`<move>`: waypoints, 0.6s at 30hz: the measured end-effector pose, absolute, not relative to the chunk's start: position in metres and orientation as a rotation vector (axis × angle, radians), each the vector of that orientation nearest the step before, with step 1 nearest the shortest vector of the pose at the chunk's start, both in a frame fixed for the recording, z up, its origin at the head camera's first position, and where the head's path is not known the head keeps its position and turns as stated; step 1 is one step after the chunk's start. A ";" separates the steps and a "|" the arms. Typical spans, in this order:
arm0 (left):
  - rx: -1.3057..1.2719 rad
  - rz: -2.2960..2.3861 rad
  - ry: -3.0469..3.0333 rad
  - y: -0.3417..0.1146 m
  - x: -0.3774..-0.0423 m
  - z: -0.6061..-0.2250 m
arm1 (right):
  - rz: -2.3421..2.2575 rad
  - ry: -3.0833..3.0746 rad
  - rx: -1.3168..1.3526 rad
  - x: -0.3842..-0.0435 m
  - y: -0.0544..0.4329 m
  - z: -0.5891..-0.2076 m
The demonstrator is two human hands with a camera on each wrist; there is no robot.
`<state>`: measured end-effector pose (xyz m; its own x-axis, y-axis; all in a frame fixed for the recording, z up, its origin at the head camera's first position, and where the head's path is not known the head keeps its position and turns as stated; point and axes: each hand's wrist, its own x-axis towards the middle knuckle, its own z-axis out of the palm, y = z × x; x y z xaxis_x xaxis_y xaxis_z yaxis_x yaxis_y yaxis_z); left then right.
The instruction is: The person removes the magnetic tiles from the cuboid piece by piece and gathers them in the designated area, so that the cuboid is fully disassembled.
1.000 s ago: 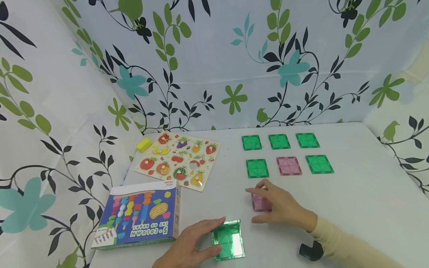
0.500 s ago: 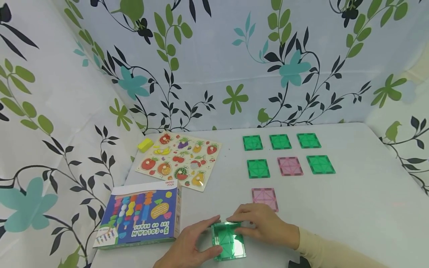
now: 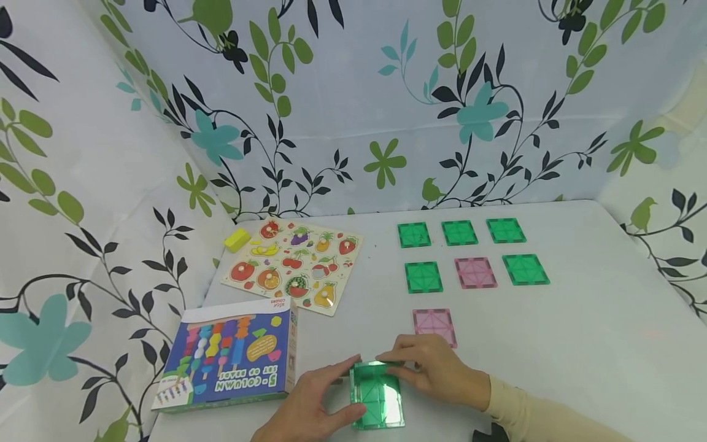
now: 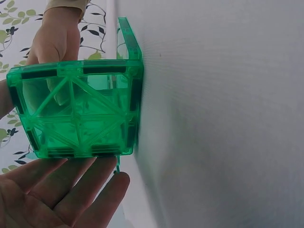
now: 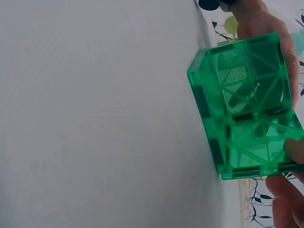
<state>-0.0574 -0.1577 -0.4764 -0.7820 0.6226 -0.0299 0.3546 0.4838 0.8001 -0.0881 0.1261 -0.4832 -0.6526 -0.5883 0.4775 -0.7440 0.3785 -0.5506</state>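
Observation:
A box-like build of clear green magnetic tiles [image 3: 378,402] stands near the table's front edge. My left hand [image 3: 312,402] holds it from the left, the thumb at the near corner and fingers along the side. At its far right corner my right hand [image 3: 436,368] pinches the edge of a green tile [image 5: 256,149], which meets the rest of the build in the right wrist view. The left wrist view shows a green side tile [image 4: 76,109] close up, with another tile projecting behind it. Just beyond my right hand lies a pink tile [image 3: 434,325].
Two rows of flat tiles, mostly green with one pink tile [image 3: 475,272], lie at the back right. On the left are a blue bead-set box [image 3: 226,350], a fruit puzzle board [image 3: 293,264] and a yellow block [image 3: 237,240]. A patterned curtain hangs behind.
My right hand has moved from over the near pink tile toward me and left, onto the green build's far edge. The pink tile stays behind on the table. My left hand keeps its hold.

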 end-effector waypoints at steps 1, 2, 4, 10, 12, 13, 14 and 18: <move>0.828 1.194 2.420 -0.158 -0.057 -0.476 | 1.137 -2.429 1.178 -0.088 0.126 -0.483; 0.823 1.201 2.415 -0.158 -0.057 -0.476 | 1.148 -2.430 1.157 -0.088 0.126 -0.484; 0.808 1.217 2.401 -0.158 -0.057 -0.476 | 1.160 -2.434 1.120 -0.088 0.127 -0.484; 0.788 1.248 2.367 -0.158 -0.058 -0.476 | 1.183 -2.437 1.066 -0.087 0.127 -0.486; 0.786 1.243 2.367 -0.158 -0.058 -0.476 | 1.193 -2.435 1.044 -0.087 0.127 -0.487; 0.782 1.239 2.368 -0.158 -0.058 -0.476 | 1.200 -2.435 1.027 -0.087 0.128 -0.488; 0.777 1.232 2.368 -0.158 -0.058 -0.476 | 1.206 -2.428 1.014 -0.088 0.128 -0.488; 0.768 1.200 2.378 -0.158 -0.058 -0.475 | 1.232 -2.393 0.965 -0.090 0.131 -0.485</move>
<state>-0.0579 -0.1579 -0.4753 -0.7842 0.6156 -0.0778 0.3030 0.4894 0.8177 -0.0899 0.1314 -0.4847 -0.7371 -0.4341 0.5179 -0.6737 0.4129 -0.6129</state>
